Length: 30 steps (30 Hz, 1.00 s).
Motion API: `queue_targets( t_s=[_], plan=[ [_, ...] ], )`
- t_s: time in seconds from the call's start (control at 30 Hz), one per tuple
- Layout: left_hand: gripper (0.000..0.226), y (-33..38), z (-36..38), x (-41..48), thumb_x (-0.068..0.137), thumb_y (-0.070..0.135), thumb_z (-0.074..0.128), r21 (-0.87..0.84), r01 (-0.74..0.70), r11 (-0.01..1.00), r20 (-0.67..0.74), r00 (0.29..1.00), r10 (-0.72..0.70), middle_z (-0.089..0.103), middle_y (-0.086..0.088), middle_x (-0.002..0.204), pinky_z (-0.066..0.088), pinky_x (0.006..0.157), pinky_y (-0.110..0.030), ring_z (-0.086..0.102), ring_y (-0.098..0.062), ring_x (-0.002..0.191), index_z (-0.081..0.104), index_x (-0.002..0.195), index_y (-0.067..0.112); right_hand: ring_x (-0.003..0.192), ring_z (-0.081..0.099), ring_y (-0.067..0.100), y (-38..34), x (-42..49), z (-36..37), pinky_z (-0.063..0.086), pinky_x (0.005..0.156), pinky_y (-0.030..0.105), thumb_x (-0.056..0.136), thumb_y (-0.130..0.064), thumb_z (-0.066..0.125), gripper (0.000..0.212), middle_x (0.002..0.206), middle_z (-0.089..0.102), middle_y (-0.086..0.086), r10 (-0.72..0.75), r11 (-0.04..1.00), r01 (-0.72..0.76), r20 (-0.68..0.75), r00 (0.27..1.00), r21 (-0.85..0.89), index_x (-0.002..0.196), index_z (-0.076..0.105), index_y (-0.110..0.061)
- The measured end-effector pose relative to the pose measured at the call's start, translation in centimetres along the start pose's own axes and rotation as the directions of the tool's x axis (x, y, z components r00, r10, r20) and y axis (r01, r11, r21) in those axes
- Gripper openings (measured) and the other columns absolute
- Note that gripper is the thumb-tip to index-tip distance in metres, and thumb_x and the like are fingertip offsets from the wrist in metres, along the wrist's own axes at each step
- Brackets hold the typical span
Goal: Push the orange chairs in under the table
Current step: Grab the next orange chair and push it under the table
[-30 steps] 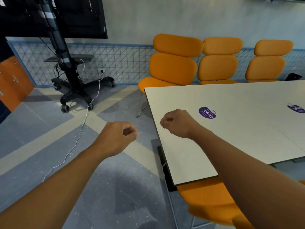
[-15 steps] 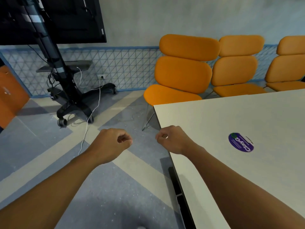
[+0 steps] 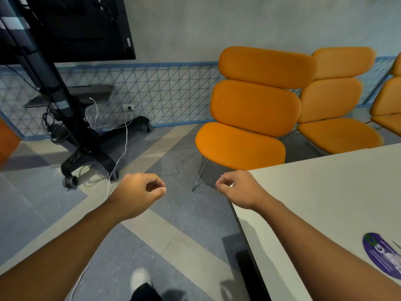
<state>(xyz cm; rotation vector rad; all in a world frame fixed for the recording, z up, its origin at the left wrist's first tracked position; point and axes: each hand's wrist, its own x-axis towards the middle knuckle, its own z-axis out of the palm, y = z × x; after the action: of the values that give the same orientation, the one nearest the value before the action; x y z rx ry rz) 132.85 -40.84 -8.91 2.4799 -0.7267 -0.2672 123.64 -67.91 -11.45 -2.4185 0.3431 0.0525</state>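
Both hands are out in front, well apart from each other, each curled into a fist with the thumb tip against the forefinger and nothing in it. The left hand (image 3: pixel 138 194) hangs over the floor. The right hand (image 3: pixel 240 190) is at the near corner of the table (image 3: pixel 325 192); whether it touches the top cannot be told.

A purple sticker (image 3: pixel 384 255) lies on the table by the right forearm; its pale writing is too blurred to read.

Three orange chairs stand in a row beyond the table, backs to the wall, seats facing the table. The near chair (image 3: pixel 249 127) sits just past the table corner, its whole seat out in the open, the seat's long axis running across the view. The second chair (image 3: pixel 334 105) is just beside it on the right, its seat's front edge close to the table edge. The third chair (image 3: pixel 388 105) is cut off by the frame.

To the left, a dark screen (image 3: pixel 65 25) stands on a black wheeled stand (image 3: pixel 86 148), with a white cable (image 3: pixel 121 153) trailing down across the floor. A blue mesh panel (image 3: pixel 173 94) lines the wall. A white shoe (image 3: pixel 140 279) shows at the bottom.
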Motion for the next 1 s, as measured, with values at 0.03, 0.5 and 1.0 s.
queue_targets(
  t_s=[0.03,0.5,1.0],
  plan=[
    [0.003,-1.2,-0.6,2.4,0.088,0.031,0.067,-0.001,-0.008,1.000,0.015,1.000,0.008,0.067,0.018,0.080,0.037,0.063,-0.004,0.062,0.002,0.078,0.069,0.085,0.031,0.094,0.065,0.012,-0.2,2.3,0.3,0.055,0.088,0.036,0.092,-0.026,0.062,0.018,0.099,0.074,-0.004,0.010,1.000,-0.010,-0.006,1.000,0.000,0.100,0.078,-0.021],
    [0.004,-12.4,-11.1,32.2,0.086,0.030,0.069,-0.038,-0.166,0.985,0.096,0.981,0.169,0.070,0.018,0.084,0.043,0.072,-0.013,0.063,0.003,0.082,0.073,0.086,0.031,0.101,0.063,0.019,-6.5,29.9,-0.8,0.052,0.089,0.035,0.093,-0.029,0.061,0.015,0.100,0.074,-0.003,0.198,0.979,-0.201,-0.081,0.977,-0.024,0.096,0.075,-0.025],
    [0.004,-9.0,-11.5,64.8,0.087,0.032,0.067,-0.051,-0.313,0.949,0.138,0.938,0.317,0.068,0.018,0.084,0.041,0.069,-0.013,0.061,0.003,0.083,0.071,0.087,0.032,0.103,0.060,0.022,-1.7,56.1,-9.5,0.053,0.087,0.041,0.097,-0.034,0.058,0.017,0.108,0.070,-0.003,0.292,0.954,-0.300,-0.236,0.927,0.002,0.101,0.073,-0.026]
  ],
)
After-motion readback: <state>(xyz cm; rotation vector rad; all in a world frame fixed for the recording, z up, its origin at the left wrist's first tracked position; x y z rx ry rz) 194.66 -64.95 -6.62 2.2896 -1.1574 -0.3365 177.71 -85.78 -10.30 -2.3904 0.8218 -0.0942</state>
